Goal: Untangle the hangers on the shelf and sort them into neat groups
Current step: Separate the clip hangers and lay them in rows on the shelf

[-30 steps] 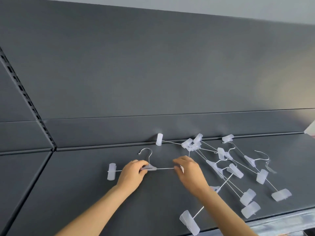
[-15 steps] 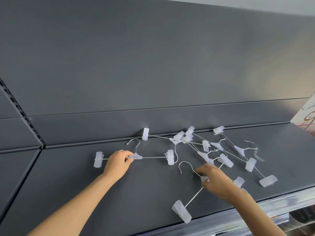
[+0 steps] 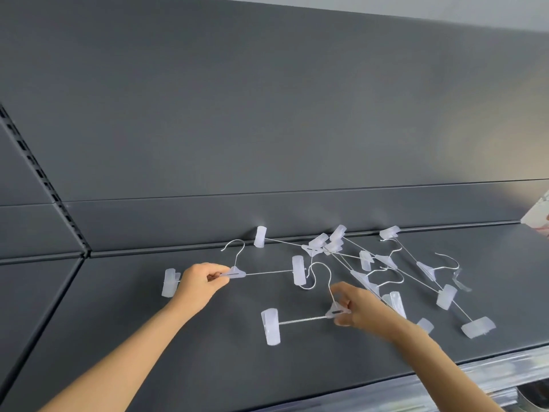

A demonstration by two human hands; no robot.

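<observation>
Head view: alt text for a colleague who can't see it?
The left hand pinches one clear clip hanger, the right hand a second hanger, on a dark grey shelf; more hangers lie tangled to the right.

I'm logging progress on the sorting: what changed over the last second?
The right hand left the first hanger, took a second hanger by its centre and swung it leftward out of the pile. The left hand still pinches the first hanger, which stayed put.
</observation>
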